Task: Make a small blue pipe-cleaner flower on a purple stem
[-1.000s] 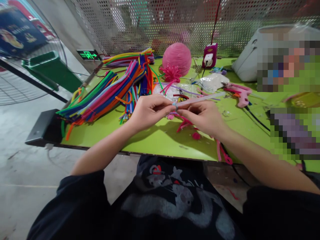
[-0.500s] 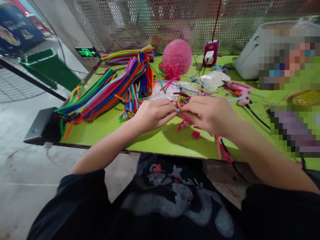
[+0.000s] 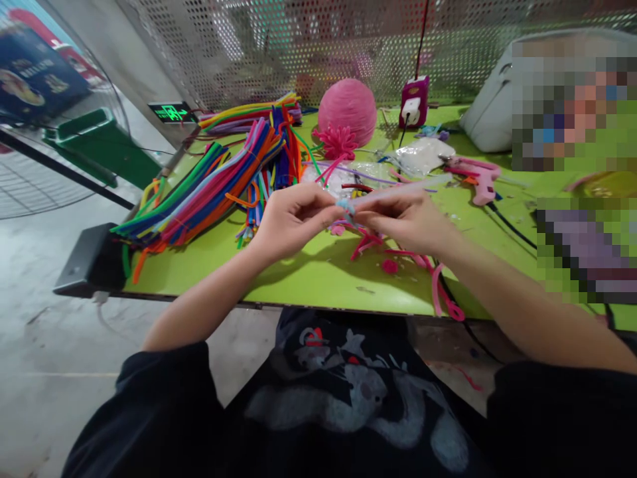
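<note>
The left hand (image 3: 293,220) and right hand (image 3: 414,222) are facing each other above the desk (image 3: 318,284), both grips pinching closed on a light-blue fuzzy piece (image 3: 347,207). The piece is lying right of the left grip and left of the right, neither being clearly nearer. A pale strip (image 3: 438,181) is slanting right and far past the right hand; fingers are hiding any join. The blue piece is looking small, bunched and blurred.

Tbl (image 3: 308,285) has pipe cleaners (image 3: 226,180), glue gun (image 3: 484,184), prob. bag (image 3: 425,158).
</note>
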A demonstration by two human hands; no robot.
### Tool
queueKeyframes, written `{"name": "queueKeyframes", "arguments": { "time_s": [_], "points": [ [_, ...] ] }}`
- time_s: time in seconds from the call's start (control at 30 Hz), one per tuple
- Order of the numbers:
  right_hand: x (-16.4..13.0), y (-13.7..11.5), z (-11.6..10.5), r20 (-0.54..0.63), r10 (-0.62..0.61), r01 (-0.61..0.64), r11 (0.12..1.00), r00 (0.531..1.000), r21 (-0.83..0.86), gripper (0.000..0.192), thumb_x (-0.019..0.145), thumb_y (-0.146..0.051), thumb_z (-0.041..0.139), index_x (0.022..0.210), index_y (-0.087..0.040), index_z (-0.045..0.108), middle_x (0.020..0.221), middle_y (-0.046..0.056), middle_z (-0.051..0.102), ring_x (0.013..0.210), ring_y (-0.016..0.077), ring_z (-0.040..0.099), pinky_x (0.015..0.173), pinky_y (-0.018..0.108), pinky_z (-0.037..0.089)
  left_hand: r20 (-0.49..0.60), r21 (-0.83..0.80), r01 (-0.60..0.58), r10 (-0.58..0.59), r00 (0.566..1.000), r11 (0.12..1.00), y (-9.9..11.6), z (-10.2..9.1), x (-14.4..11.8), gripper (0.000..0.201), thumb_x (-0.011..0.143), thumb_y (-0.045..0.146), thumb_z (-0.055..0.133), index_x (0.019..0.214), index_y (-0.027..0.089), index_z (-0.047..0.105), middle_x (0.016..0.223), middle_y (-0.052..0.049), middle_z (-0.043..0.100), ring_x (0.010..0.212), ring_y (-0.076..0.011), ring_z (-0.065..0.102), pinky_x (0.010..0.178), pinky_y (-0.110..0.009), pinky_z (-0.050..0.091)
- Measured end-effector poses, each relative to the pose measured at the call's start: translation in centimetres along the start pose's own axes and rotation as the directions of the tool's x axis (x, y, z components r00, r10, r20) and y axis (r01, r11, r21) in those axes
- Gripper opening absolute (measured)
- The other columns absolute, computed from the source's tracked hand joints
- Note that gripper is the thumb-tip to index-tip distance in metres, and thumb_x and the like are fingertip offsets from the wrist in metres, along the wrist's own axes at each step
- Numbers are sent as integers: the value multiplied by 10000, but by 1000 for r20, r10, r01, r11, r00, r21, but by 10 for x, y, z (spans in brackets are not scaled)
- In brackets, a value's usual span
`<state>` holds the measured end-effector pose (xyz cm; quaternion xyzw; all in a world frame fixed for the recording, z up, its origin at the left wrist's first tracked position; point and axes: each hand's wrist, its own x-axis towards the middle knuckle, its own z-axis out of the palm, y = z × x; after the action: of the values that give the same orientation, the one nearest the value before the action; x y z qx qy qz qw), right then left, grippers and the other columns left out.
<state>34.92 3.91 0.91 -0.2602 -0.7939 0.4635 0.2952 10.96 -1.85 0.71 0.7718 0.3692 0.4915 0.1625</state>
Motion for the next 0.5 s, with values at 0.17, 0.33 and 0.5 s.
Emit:
{"name": "queueKeyframes", "arguments": {
  "time_s": [0.17,0.33,0.5],
  "points": [
    [-14,-8,24,-126,-399,263,779,908,-569,245,1086,-287,618,1030,-147,811,923,89,822,748,173,667,662,316,415,-142,15,107,-104,984,994,-9,3,0,401,932,516,852,766,164,756,613,32,612,548,-42,429,501,-200,299],
    [-23,-21,15,74,-426,276,435,902,-857,344,1138,-304,533,1007,-152,812,935,96,831,707,179,648,597,358,277,-68,225,-17,33,997,974,-13,3,-2,219,949,279,816,775,163,750,652,28,655,579,-45,482,554,-202,341],
    [-14,-29,-16,155,-333,318,517,930,-795,312,1118,-302,556,1066,-188,842,980,81,831,815,199,690,652,345,331,161,267,-270,233,959,925,-13,2,-2,167,998,261,774,862,165,787,706,1,729,629,-66,606,595,-205,410]
  ]
}}
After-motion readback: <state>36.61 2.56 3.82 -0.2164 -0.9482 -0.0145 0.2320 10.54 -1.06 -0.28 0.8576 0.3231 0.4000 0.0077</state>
